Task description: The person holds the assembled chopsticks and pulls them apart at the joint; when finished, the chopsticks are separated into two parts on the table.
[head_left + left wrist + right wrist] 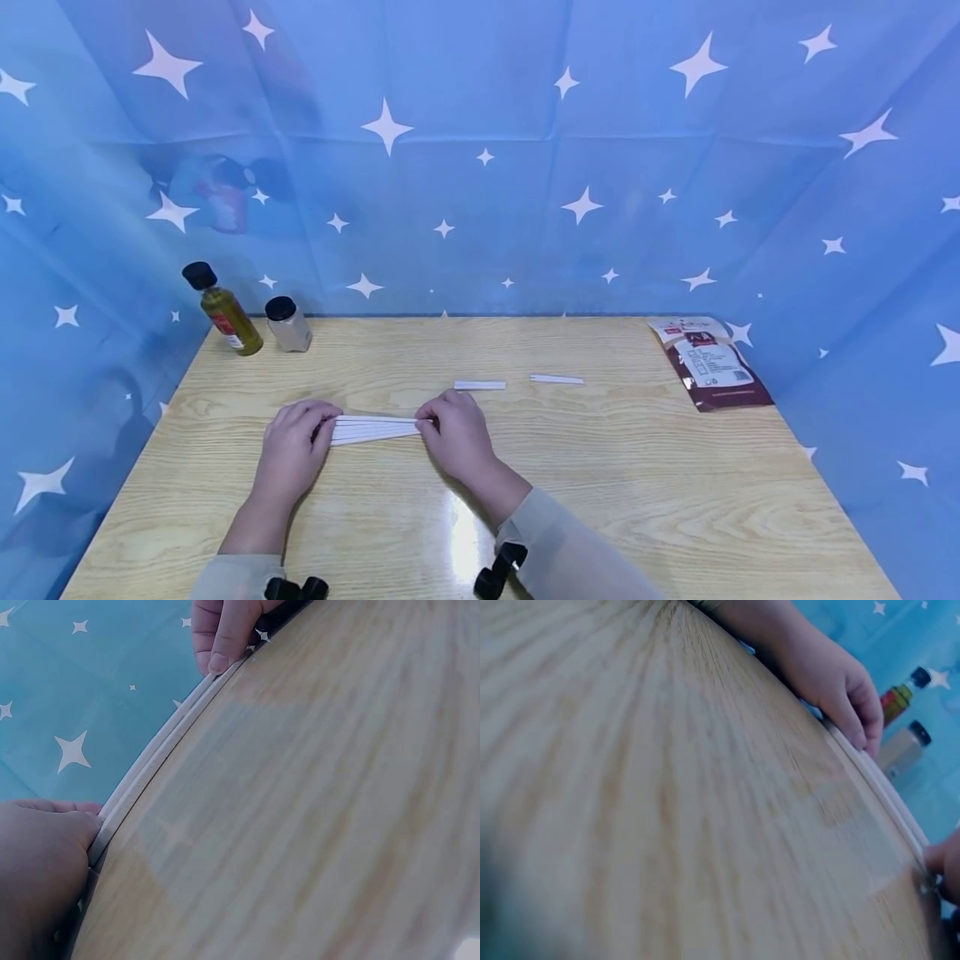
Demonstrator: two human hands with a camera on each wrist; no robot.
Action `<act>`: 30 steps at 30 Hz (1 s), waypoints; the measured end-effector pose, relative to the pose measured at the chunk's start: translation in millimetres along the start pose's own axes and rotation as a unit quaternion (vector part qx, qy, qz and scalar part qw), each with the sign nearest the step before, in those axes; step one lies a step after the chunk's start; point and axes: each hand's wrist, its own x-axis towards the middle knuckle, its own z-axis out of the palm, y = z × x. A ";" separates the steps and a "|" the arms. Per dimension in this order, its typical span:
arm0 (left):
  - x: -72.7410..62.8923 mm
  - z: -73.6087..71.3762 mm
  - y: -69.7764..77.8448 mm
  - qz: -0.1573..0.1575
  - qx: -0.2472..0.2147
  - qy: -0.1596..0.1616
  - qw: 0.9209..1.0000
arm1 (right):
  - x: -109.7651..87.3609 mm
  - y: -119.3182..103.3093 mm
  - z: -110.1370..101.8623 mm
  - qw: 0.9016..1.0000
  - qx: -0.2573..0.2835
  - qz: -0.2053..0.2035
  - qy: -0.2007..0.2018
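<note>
A bundle of narrow white strips, like pleated paper (pixel 375 428), lies across the table in front of me, a bit wider at its left end. My left hand (pixel 292 442) pinches that left end between thumb and fingers. At the narrower right end, the thumb and fingers of my right hand (pixel 459 433) pinch the paper. In the left wrist view the pleated paper (pixel 161 750) runs between both hands as long ridges. The right wrist view shows it low on the tabletop, with my left hand (pixel 847 694) at the far end.
Two short white strips lie behind my right hand, a left strip (pixel 480 385) and a right strip (pixel 557 379). A bottle of greenish liquid (pixel 232 321) and a black-lidded jar (pixel 291 332) stand back left. A maroon-and-white pouch (pixel 712 367) lies back right. Starry blue cloth (pixel 480 183) surrounds the table.
</note>
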 end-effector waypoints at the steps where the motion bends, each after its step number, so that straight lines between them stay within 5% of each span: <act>1: -0.2 -0.1 -0.1 0.000 0.000 0.001 1.000 | -0.3 0.1 0.3 1.000 -0.001 -0.002 0.000; 12: 0.0 0.3 -0.9 0.001 -0.005 0.004 1.000 | -1.6 0.8 1.1 0.999 0.019 -0.010 0.026; 19: -0.4 1.2 0.6 0.021 0.001 0.035 0.999 | -2.0 2.1 1.3 0.998 0.044 -0.005 0.034; 30: -0.6 -0.9 2.9 0.052 0.012 0.055 0.997 | -4.0 3.1 0.8 0.995 0.053 -0.055 0.059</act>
